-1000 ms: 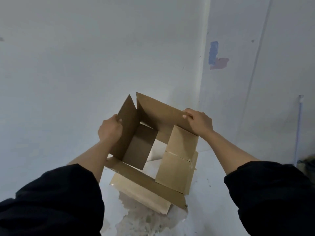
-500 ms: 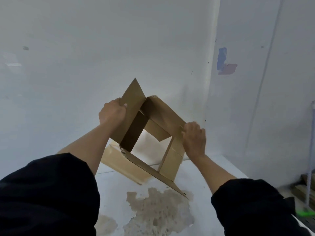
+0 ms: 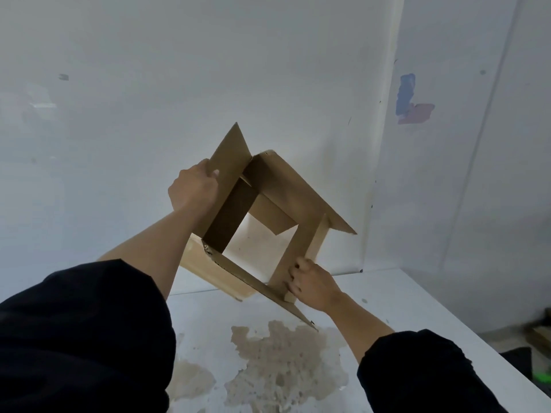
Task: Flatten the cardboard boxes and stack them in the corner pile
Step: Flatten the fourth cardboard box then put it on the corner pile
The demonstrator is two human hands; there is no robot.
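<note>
I hold a brown cardboard box point(image 3: 286, 186) in the air in front of a white wall corner. Both its ends are open, so I look straight through it, and its flaps stick out. It is tilted like a diamond. My left hand point(image 3: 192, 189) grips its upper left flap. My right hand point(image 3: 310, 286) grips its lower right corner. A flat piece of cardboard point(image 3: 208, 268) lies behind and below the box, against the wall on the white surface.
The white surface point(image 3: 387, 296) below has a large patch of worn, bare paint point(image 3: 286, 362). Blue and pink marks point(image 3: 410, 99) are on the right wall. Dark items point(image 3: 539, 335) sit on the floor at the far right.
My right hand slid from the box's top right edge down to its lower right corner. The box has tilted up and skewed into a diamond, and my view has risen slightly.
</note>
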